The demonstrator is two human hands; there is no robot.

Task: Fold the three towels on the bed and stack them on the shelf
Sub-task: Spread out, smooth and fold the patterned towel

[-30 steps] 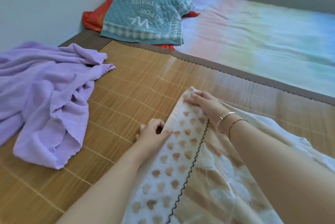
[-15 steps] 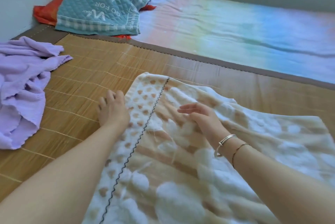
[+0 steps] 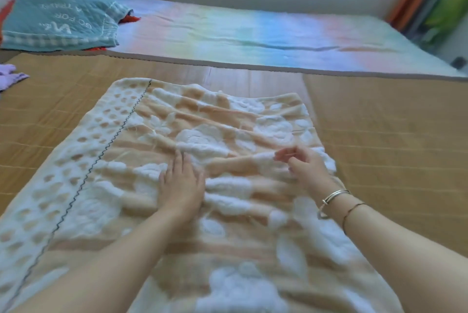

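Observation:
A beige and white flowered towel (image 3: 220, 120) lies spread flat on the bamboo mat (image 3: 379, 135), with a dotted border and a black zigzag seam along its left side. My left hand (image 3: 181, 183) presses palm down on the middle of the towel, fingers together. My right hand (image 3: 304, 165) rests on the towel further right, fingers loosely curled, two bracelets on the wrist. Only a corner of a purple towel (image 3: 10, 76) shows at the left edge. No shelf is in view.
A teal quilted pillow (image 3: 58, 16) with white lettering lies at the back left over something red. A rainbow-coloured sheet (image 3: 253, 36) covers the far half of the bed. Curtains (image 3: 428, 1) hang at the back right beside a white wall.
My view has swung right, so the purple towel has slid almost out of frame. The flowered towel is now spread flatter. Both hands have moved from its left border to its middle.

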